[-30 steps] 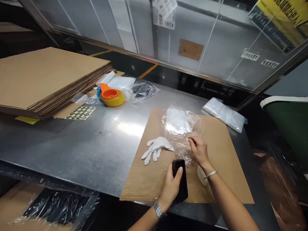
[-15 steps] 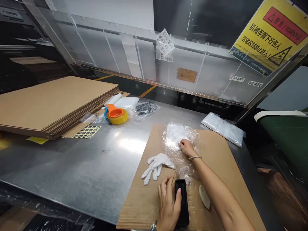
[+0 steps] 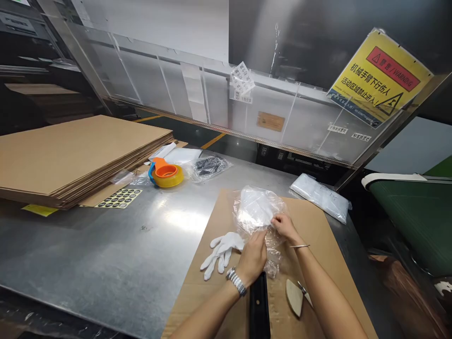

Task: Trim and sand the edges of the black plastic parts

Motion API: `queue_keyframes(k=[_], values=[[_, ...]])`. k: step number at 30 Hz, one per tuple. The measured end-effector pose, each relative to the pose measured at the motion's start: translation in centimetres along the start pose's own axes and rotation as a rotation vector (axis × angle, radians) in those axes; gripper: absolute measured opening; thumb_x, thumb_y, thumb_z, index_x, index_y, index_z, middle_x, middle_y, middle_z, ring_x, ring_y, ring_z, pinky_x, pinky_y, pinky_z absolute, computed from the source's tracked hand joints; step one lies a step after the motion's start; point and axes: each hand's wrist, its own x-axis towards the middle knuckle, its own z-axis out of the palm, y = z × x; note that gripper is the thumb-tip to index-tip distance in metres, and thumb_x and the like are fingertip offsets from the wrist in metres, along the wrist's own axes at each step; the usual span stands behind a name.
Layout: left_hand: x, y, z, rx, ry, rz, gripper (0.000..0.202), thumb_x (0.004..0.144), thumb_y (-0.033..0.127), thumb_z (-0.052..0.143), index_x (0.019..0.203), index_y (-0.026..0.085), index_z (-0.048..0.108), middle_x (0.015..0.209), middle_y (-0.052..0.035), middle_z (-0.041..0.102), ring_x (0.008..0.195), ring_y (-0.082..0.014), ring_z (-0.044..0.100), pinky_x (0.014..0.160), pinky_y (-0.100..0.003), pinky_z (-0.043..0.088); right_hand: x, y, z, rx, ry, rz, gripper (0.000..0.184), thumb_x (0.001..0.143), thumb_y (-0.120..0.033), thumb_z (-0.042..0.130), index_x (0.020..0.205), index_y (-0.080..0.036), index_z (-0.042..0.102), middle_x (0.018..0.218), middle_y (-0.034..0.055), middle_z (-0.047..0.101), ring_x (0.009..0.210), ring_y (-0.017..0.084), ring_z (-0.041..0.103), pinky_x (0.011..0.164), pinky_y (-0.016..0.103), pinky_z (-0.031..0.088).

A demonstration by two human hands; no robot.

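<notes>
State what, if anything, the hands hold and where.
The right hand pinches clear plastic at its near right edge; the left hand is at the near edge, grip unclear.

a cardboard stack (image 3: 84,155) lies on the worktop's (image 3: 141,254) left, a tape dispenser (image 3: 167,177) right of it. a wrapped packet (image 3: 320,197) occupies the far right corner. before it, a cardboard sheet (image 3: 318,240) bears a plastic bag (image 3: 256,206) near its far edge, a glove (image 3: 223,250) by its left edge and a casing (image 3: 259,313) toward its near edge.

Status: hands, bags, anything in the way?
Left hand and right hand at clear plastic bags, grip unclear. Black object on cardboard sheet, near left wrist. White glove close by, apparently not blocking.
</notes>
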Motion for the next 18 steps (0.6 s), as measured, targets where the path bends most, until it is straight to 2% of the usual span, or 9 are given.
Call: queue_keyframes(k=[2, 4, 7, 9, 11, 18], values=[[1.9, -0.3, 0.3, 0.091, -0.043, 0.023, 0.049, 0.083, 0.003, 0.032, 0.129, 0.013, 0.044, 0.129, -0.0149, 0.051, 0.117, -0.0235, 0.048, 0.098, -0.04, 0.038, -0.6, -0.3, -0.4, 0.006, -0.063, 0.026, 0.03, 0.088, -0.032, 0.054, 0.112, -0.016, 0.055, 0.113, 0.0059, 0.057, 0.094, 0.02, 0.058, 0.079, 0.038, 0.05], [3.5, -0.6, 0.5, 0.179, -0.09, 0.031, 0.052, 0.082, 0.002, 0.037, 0.132, 0.016, 0.04, 0.136, -0.0147, 0.045, 0.116, -0.0249, 0.048, 0.096, -0.043, 0.039, -1.3, -0.6, -0.8, 0.028, -0.131, 0.054, 0.029, 0.088, -0.032, 0.054, 0.112, -0.015, 0.054, 0.111, 0.006, 0.057, 0.093, 0.019, 0.059, 0.078, 0.038, 0.05], [5.2, -1.1, 0.4, 0.294, -0.167, 0.027, 0.033, 0.087, 0.016, 0.047, 0.119, 0.017, 0.051, 0.12, -0.0105, 0.056, 0.103, -0.0224, 0.056, 0.088, -0.044, 0.045, -2.5, -0.9, -1.4, 0.089, -0.18, 0.081, 0.029, 0.088, -0.032, 0.053, 0.111, -0.015, 0.054, 0.109, 0.006, 0.058, 0.09, 0.017, 0.06, 0.076, 0.037, 0.051], [5.8, -1.3, 0.2, 0.357, -0.207, 0.018, 0.025, 0.087, 0.027, 0.051, 0.108, 0.016, 0.057, 0.108, -0.0073, 0.06, 0.096, -0.0201, 0.058, 0.084, -0.043, 0.047, -3.1, -0.9, -1.7, 0.128, -0.175, 0.09, 0.028, 0.089, -0.032, 0.053, 0.111, -0.015, 0.054, 0.107, 0.0059, 0.059, 0.088, 0.017, 0.06, 0.075, 0.036, 0.051], [6.2, -1.4, -0.1, 0.41, -0.235, 0.004, 0.024, 0.087, 0.031, 0.052, 0.104, 0.015, 0.058, 0.105, -0.0066, 0.061, 0.092, -0.0187, 0.059, 0.08, -0.041, 0.049, -3.5, -0.8, -1.7, 0.16, -0.152, 0.088, 0.028, 0.089, -0.033, 0.052, 0.11, -0.015, 0.054, 0.106, 0.0058, 0.059, 0.087, 0.016, 0.06, 0.074, 0.036, 0.051], [5.9, -1.5, -0.3, 0.494, -0.252, 0.0, 0.026, 0.086, 0.03, 0.052, 0.108, 0.015, 0.056, 0.106, -0.0069, 0.06, 0.092, -0.0191, 0.059, 0.079, -0.041, 0.05, -3.2, 0.3, -1.3, 0.199, -0.031, 0.107, 0.027, 0.088, -0.032, 0.054, 0.109, -0.014, 0.055, 0.106, 0.0053, 0.059, 0.089, 0.017, 0.06, 0.075, 0.036, 0.051]])
